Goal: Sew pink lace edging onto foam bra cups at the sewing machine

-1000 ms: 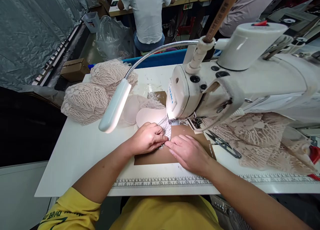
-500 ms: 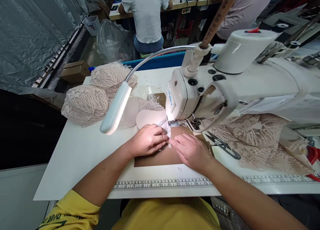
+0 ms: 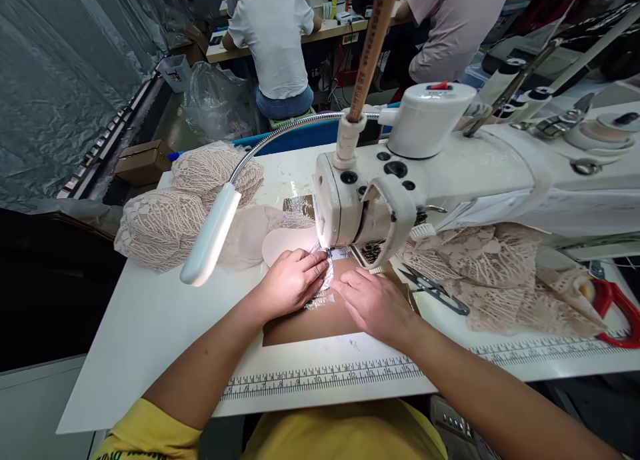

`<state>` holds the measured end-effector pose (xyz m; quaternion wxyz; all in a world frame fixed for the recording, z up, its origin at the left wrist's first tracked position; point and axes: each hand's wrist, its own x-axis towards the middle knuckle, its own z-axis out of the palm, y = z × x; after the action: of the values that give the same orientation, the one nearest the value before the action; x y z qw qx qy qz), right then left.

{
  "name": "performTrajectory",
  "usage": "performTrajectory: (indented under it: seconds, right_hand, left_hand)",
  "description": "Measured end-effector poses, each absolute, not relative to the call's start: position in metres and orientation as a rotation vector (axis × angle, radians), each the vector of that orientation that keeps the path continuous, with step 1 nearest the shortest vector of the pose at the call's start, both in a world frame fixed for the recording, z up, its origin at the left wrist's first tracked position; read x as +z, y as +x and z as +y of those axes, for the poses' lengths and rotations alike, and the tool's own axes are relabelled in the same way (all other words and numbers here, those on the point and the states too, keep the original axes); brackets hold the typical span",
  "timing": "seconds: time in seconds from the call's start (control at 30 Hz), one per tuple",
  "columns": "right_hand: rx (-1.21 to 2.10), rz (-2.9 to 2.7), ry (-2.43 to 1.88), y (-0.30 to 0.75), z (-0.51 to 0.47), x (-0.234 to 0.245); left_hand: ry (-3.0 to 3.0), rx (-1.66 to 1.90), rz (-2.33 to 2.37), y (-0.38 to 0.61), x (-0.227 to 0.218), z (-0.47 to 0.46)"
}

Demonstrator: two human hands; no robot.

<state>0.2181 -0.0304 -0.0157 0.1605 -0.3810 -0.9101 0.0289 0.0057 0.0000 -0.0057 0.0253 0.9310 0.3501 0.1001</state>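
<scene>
A narrow strip of pale lace (image 3: 328,273) lies under the needle end of a white sewing machine (image 3: 327,207). My left hand (image 3: 293,283) presses its closed fingers on the lace's left side, close to the presser foot. My right hand (image 3: 377,307) pinches the lace's lower right edge between thumb and forefinger. Both hands rest over a brown sheet (image 3: 295,330) taped to the table. Behind my left hand lies a smooth pale bra cup (image 3: 285,242), joined to sheer fabric (image 3: 245,237). My left fingers partly hide the lace.
Bundles of lace (image 3: 160,227) are stacked at the left. A lamp (image 3: 213,233) hangs over the table. On the right are thread snips (image 3: 435,290), a lace pile (image 3: 500,273) and red-handled scissors (image 3: 620,313). A ruler strip (image 3: 320,377) runs along the front edge. Two people sit beyond.
My left fingers have slid forward along the lace toward the presser foot, baring more lace and the clear tape below. My right hand stays at the lace edge. The camera view has turned slightly right.
</scene>
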Motion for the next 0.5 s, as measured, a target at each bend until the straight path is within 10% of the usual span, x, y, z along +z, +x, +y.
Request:
performTrajectory:
  seconds: [0.5]
  right_hand:
    - [-0.051, -2.541, -1.399, 0.207, -0.021, -0.01]
  left_hand:
    - [2.867, 0.327, 1.081, 0.001, -0.008, 0.008]
